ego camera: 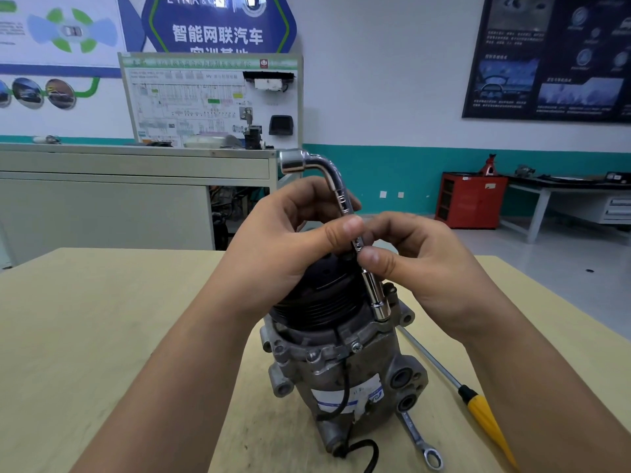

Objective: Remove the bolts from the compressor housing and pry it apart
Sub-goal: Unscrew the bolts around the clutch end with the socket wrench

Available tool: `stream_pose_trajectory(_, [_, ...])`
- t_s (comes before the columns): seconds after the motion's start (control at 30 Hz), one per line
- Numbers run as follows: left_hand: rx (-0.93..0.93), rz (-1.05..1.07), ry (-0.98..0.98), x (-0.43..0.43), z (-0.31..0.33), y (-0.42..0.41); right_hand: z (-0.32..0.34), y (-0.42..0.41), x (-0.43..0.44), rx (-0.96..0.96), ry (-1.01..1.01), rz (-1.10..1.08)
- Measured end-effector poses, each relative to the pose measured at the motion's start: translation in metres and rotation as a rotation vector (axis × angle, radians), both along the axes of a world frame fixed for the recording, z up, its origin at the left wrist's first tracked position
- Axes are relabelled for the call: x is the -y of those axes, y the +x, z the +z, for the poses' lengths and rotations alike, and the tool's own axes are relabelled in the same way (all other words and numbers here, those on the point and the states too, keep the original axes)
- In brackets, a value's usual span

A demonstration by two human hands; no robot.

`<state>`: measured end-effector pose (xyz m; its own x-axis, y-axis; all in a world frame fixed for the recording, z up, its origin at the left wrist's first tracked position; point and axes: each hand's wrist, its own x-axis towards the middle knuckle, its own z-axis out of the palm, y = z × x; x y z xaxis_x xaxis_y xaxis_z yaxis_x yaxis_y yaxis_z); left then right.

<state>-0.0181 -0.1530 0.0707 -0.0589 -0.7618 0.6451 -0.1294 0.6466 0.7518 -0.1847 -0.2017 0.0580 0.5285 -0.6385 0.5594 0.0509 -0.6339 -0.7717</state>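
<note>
Above the compressor (341, 377), our left hand (283, 247) and right hand (426, 264) pinch the socket wrench (336, 186), its lower end on the rim. A screwdriver (485, 418) lies beside the compressor

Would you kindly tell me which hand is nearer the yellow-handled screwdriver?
Right: the right hand holds the wrench just above the screwdriver; the left hand grips it farther left.

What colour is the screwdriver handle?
The screwdriver handle is yellow with a black collar, head view.
</note>
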Motion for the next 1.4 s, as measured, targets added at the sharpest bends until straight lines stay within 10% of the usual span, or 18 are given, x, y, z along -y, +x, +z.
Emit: stream_pose_trajectory(1.4, [-0.057,-0.153,0.039,-0.0023,-0.0013,-0.0013,-0.0013,-0.0014,0.0002,0.034,-0.001,0.076])
